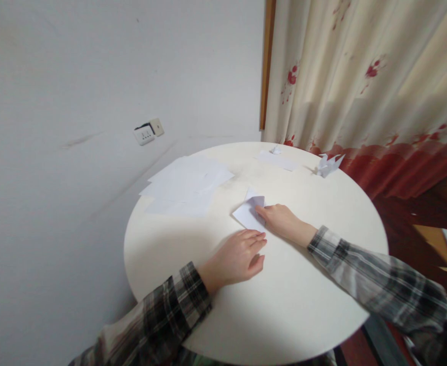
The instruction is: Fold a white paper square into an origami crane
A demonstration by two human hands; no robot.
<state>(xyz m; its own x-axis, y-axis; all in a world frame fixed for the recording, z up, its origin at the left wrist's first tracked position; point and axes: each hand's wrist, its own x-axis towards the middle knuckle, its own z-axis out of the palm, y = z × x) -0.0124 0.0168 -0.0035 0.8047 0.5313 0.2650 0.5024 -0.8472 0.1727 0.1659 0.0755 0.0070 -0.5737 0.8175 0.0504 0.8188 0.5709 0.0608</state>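
The right hand [280, 219] lies flat with fingers together, pressing on a folded paper [249, 211] near the middle of the round tabletop [292, 305]. The paper's long axis runs from near-left to far-right, its point toward the far edge. The left hand [236, 256] rests flat just beside it, fingers together, holding nothing. A paper stack [187, 185] lies toward the far-left edge.

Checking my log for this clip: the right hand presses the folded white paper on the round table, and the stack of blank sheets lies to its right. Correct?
Not quite. In the head view the stack of blank sheets lies left of the folded white paper, not right. The right hand does press it on the round table.
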